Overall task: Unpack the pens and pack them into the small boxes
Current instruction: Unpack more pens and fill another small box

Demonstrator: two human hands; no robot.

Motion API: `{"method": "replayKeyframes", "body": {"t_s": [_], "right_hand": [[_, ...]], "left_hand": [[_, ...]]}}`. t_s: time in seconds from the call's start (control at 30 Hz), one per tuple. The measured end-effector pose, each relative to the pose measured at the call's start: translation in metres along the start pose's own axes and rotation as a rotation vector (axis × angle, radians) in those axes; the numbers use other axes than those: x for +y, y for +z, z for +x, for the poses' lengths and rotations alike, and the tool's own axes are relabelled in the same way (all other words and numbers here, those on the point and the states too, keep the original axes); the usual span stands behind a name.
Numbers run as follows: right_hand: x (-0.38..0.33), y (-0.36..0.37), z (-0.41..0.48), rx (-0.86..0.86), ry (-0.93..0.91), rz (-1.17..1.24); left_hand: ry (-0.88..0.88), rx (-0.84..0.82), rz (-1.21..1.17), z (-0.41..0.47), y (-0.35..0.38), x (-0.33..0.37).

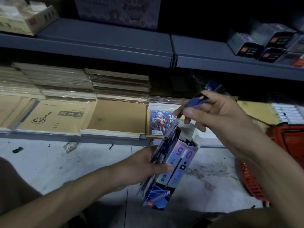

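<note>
- Currently the pen box sits mid-air over the floor, tilted, with its open end up and its top flaps spread.
- We read "0.5" and a pen graphic on its holographic front; the bottom end is dark blue.
- Left hand grips the box around its middle, thumb across the front and fingers wrapped behind.
- Right hand is closed on a bunch of dark blue pens, just above the box mouth and angled down toward it.
- The pens are motion-blurred, so we can't count them or tell whether a tip touches the box.
- Behind the box: a low shelf with a blue character-print pack and stacks of kraft-cover notebooks to its left.
- An orange basket is on the floor at right, partly behind the right forearm.
- The upper shelf carries a purple carton and, at far right, several small dark boxes.
- The floor is pale tile with dirt and scraps.
</note>
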State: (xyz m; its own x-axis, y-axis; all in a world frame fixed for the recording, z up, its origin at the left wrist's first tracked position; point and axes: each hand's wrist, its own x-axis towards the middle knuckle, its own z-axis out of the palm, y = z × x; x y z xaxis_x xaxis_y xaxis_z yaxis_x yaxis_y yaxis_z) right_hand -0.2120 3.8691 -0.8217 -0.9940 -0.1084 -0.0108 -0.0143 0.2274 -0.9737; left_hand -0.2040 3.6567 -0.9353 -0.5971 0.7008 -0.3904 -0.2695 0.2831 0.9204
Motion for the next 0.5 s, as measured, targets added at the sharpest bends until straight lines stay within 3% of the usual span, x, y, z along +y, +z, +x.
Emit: {"method": "replayKeyframes", "body": {"t_s": [0.2, 0.4, 0.5], "right_hand": [[-0.004, -0.004, 0.002, 0.207, -0.075, -0.022], [0.0, -0.012, 0.001, 0.614, -0.221, -0.152], [0.0, -0.012, -0.002, 0.69, -0.271, -0.227]], "left_hand": [[-0.02, 0.089, -0.033, 0.0, 0.003, -0.01], [0.122, 0.292, 0.039, 0.004, 0.003, -0.017], [0.161, 0.376, 0.049, 0.005, 0.003, -0.019]]}}
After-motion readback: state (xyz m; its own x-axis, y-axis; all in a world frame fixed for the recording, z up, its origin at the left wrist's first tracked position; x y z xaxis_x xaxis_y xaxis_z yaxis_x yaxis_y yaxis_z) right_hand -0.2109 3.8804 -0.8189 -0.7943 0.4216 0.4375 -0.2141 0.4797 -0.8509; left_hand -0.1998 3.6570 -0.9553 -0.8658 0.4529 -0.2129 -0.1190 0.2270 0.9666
